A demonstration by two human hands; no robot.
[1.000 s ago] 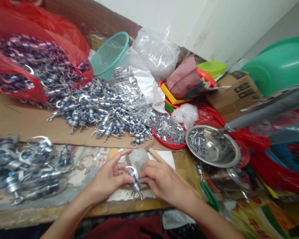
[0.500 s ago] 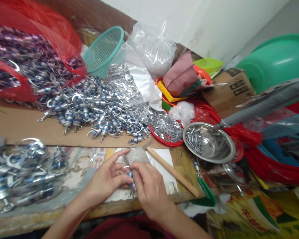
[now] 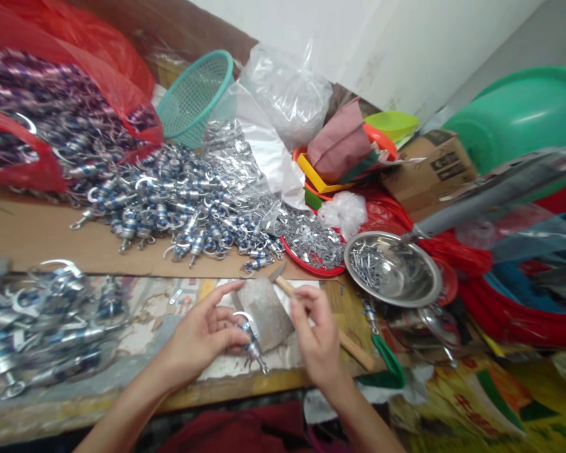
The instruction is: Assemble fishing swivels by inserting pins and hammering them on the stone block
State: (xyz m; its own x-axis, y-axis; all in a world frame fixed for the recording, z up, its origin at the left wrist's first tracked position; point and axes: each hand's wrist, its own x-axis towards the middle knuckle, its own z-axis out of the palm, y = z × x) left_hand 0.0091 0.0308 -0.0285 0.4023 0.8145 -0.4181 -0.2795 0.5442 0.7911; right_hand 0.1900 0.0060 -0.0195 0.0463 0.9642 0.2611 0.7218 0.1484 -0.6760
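Left hand (image 3: 200,340) pinches a partly hidden clip (image 3: 251,340); right hand (image 3: 317,336) blurred.

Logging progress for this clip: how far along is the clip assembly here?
Seemingly done: a pile of blue-and-silver clips lies at the near left. In hand: the left hand pinches one clip on the metal block; the right hand hovers open beside it. Left: a larger clip heap and small parts in the steel bowl.
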